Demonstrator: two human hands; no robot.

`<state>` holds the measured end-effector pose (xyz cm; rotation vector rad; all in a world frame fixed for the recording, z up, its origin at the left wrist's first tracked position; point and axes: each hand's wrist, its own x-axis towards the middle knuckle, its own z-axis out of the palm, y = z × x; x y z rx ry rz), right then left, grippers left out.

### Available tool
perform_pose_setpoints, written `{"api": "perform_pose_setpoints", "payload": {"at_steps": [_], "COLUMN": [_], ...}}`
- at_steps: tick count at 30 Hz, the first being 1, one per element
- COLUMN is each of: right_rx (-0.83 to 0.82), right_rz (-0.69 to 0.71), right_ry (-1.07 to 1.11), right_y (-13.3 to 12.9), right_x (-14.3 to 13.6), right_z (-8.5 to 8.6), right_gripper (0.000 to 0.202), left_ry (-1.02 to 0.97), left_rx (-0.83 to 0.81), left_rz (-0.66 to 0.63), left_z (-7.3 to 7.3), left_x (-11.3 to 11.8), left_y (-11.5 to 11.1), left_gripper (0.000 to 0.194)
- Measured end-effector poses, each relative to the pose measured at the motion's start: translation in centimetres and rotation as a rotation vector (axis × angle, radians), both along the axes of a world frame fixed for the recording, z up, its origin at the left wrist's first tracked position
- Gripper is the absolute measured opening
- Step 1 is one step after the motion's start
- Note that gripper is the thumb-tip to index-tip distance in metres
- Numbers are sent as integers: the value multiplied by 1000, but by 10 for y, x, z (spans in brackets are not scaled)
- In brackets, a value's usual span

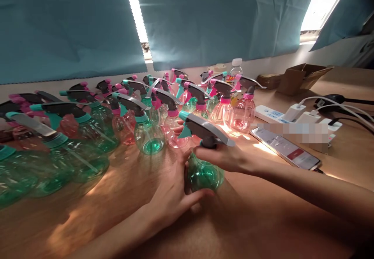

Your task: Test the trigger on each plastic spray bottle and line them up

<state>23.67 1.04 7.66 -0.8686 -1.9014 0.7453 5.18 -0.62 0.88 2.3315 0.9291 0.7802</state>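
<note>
A green see-through spray bottle [206,173] with a grey and teal trigger head stands upright on the table in front of me. My left hand [178,189] wraps round its lower body, thumb across the near side. Around the neck, just under the spray head, my right hand [222,155] is closed; some of its fingers are hidden behind the bottle. Just beyond my hands stand a green spray bottle [149,136] and a pink spray bottle [223,111], among several more of both colours.
Spray bottles crowd the left and back of the wooden table [122,196]. On the right lie a phone [288,148] with a lit screen and a white power strip [269,113] with plugs and cables. Behind are an open cardboard box [300,80], a capped clear bottle [236,70] and blue curtains [204,21].
</note>
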Motion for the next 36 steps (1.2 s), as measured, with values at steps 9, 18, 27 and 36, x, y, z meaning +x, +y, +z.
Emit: {"api": "perform_pose_setpoints", "payload": {"at_steps": [9,18,27,36], "right_rx": [21,-122,-90,-45], "right_rz": [92,-66,-57,-47], "right_ry": [23,-9,64,91], "right_y": [7,6,3,3], "right_x": [-2,2,1,4], "right_z": [3,2,-1,-3], "right_gripper": [27,30,24,24], "left_ry": [234,416,426,408], "left_rx": [202,283,267,279], "left_rz": [119,149,135,132], "left_z": [2,-8,-4,-8], "left_x": [-41,-40,-39,-41], "left_y": [-2,-1,-1,0], "left_gripper": [49,43,43,45]}}
